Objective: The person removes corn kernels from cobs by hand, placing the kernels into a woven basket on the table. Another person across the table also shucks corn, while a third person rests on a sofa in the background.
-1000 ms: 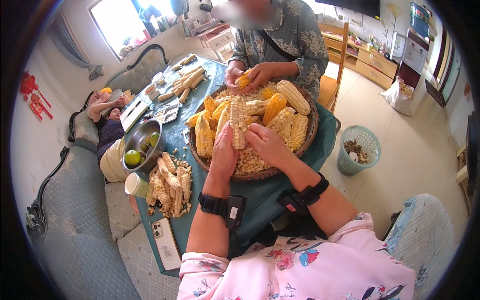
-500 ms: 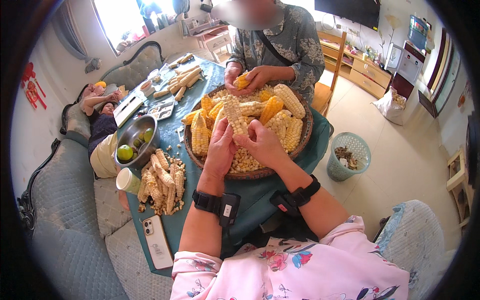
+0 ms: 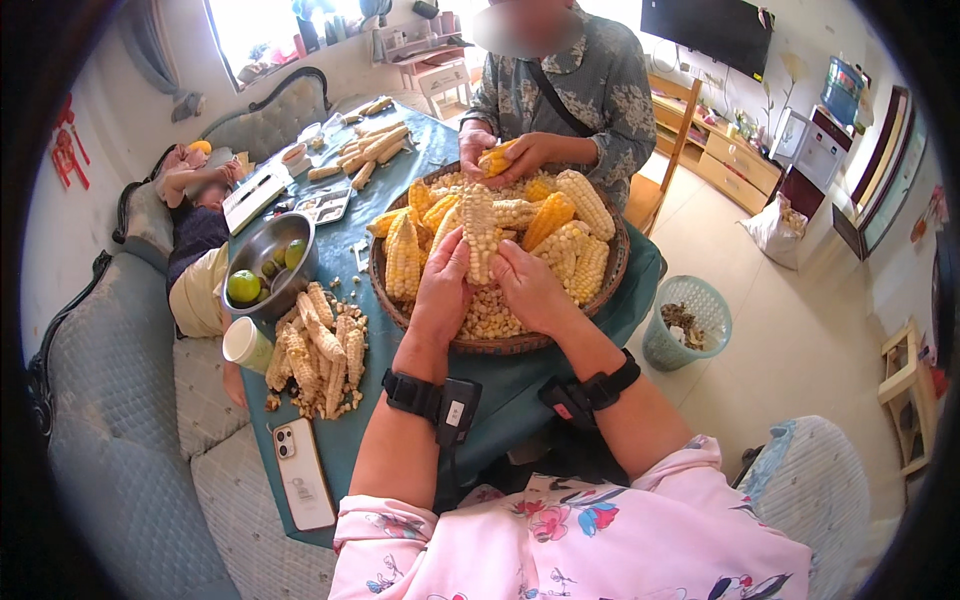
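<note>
A partly shelled corn cob [image 3: 480, 222] stands upright between my hands above a round woven basket [image 3: 510, 345]. My left hand [image 3: 443, 292] grips its left side, and my right hand [image 3: 532, 288] presses its lower right side, fingers closed on it. The cob's upper part looks stripped, while pale kernels still sit lower down. Inside the basket, loose kernels [image 3: 488, 312] lie below my hands, with yellow ears of corn [image 3: 548, 220] and paler ears [image 3: 585, 203] around them. Across from me, a co-worker's hands [image 3: 505, 155] hold a piece of yellow corn.
Bare cobs [image 3: 322, 350] are heaped left of the basket, near a paper cup [image 3: 247, 343], a metal bowl [image 3: 300, 225] of green fruit and a phone [image 3: 303, 475]. More cobs [image 3: 375, 148] lie farther back. A waste basket [image 3: 688, 325] stands on the floor at right. Someone reclines on the sofa [image 3: 130, 400].
The cob in my hands has turned more upright and shifted slightly right. My hands keep hold of it. The whole view has shifted a little.
</note>
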Action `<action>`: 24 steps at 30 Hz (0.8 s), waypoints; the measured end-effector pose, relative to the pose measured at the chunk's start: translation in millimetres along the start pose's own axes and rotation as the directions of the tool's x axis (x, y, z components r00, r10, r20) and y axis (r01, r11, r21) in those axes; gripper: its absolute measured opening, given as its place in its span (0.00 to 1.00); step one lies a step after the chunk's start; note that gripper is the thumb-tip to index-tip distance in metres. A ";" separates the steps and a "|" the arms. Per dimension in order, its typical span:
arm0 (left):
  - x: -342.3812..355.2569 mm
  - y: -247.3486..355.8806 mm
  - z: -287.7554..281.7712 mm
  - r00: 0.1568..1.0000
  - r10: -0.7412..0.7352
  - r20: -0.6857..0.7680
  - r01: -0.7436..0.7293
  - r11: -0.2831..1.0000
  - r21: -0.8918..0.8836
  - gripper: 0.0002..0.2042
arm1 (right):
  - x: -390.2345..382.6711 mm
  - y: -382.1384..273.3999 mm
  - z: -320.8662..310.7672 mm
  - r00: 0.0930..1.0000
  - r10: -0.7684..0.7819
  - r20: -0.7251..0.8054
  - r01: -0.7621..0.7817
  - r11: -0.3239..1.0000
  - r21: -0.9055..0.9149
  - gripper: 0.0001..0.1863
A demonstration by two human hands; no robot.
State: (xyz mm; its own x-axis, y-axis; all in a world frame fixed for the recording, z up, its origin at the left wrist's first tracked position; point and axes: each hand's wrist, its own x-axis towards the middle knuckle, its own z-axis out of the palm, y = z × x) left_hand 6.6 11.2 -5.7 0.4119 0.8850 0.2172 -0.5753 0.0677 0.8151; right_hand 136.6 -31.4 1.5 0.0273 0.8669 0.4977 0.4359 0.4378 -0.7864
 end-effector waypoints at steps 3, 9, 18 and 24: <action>-0.2 0.7 0.9 0.998 -0.010 -0.057 0.013 0.999 0.042 0.17 | 1.6 2.1 -0.3 0.996 0.085 0.029 -0.088 0.990 0.111 0.17; -2.5 5.1 5.8 0.995 -0.086 -0.058 0.101 0.938 0.332 0.17 | 4.9 9.2 -3.9 0.985 0.172 0.035 -0.173 0.985 0.026 0.18; 0.5 -2.2 -1.2 1.000 0.010 -0.005 -0.009 0.992 0.127 0.17 | 2.3 16.0 1.7 0.997 0.071 0.006 -0.071 0.995 0.073 0.14; -0.8 0.1 5.8 1.000 -0.016 0.022 0.015 0.998 0.053 0.17 | 3.5 15.9 -1.8 0.980 0.196 0.022 -0.194 0.938 0.289 0.11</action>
State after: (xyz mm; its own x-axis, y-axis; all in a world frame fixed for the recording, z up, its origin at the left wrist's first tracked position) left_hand 10.3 7.7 -2.6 0.4364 0.8735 0.2156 -0.5309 0.0566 0.8455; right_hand 145.3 -21.8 -8.6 0.0927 0.9408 0.3261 0.1434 0.3115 -0.9394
